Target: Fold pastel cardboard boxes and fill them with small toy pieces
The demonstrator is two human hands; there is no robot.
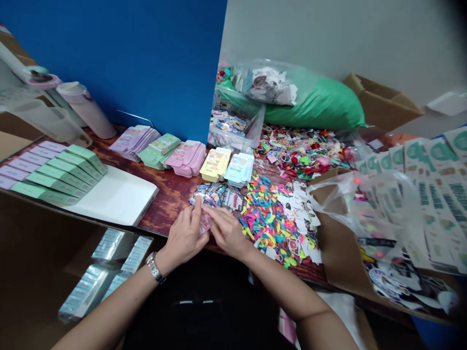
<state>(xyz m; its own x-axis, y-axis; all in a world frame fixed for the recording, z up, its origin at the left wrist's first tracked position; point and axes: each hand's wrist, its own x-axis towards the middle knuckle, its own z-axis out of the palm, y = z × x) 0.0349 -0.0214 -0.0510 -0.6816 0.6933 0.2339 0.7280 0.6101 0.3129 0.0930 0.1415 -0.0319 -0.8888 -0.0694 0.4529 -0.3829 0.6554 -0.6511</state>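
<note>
A small pink carton (204, 224) is held between my two hands at the table's front edge. My left hand (184, 233) grips it from the left, with its index finger pointing up along the carton. From the right, my right hand (228, 232) has its fingers closed at the carton's upper end; they hide part of it. Just beyond the hands lies a spread of dark printed cards (219, 194). Flattened cartons stand behind in stacks: purple (134, 141), green (159, 150), pink (187, 158), yellow (216, 164) and blue (240, 169).
Colourful balloons (264, 216) and white paper cutouts (301, 209) are heaped at right, beside a cardboard box (335, 248). At left, a white tray (124, 199) bears rows of green boxes (65, 172). A blue panel (146, 63) rises behind, near a bottle (87, 109).
</note>
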